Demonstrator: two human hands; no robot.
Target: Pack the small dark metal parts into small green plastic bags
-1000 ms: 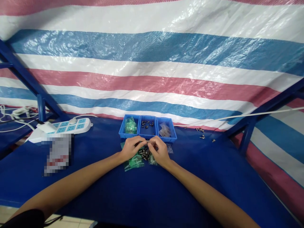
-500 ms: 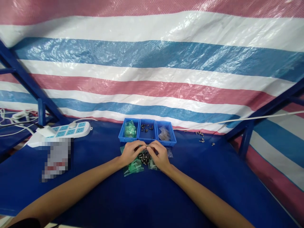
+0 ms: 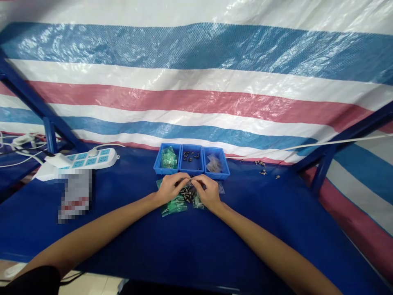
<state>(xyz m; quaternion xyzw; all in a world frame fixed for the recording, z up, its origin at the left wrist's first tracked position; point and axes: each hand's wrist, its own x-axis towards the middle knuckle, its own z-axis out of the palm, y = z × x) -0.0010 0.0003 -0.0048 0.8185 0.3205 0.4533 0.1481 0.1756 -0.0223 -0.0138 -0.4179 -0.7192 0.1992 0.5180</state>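
Observation:
My left hand [image 3: 170, 189] and my right hand [image 3: 208, 191] meet fingertip to fingertip just in front of the blue bins. Both are closed in a pinch; whatever lies between the fingertips is too small and hidden to name. Below them is a pile of dark and silver screw-like metal parts [image 3: 188, 194]. Green plastic bags [image 3: 175, 205] with small parts lie under and beside my left hand. A clear bag [image 3: 198, 201] of silver parts is partly covered by my right hand.
Three joined blue bins hold green bags [image 3: 169, 159], loose dark fittings [image 3: 190, 155] and clear bags [image 3: 214, 164]. Several small metal parts [image 3: 263, 172] lie to the right on the blue table [image 3: 196, 241]. On the left are a white power strip [image 3: 89, 160] and a blurred packet [image 3: 76, 194].
The camera view has tilted down, so the scene sits higher in the picture and floor shows at the bottom. Both hands keep their pinch at nearly the same place over the pile.

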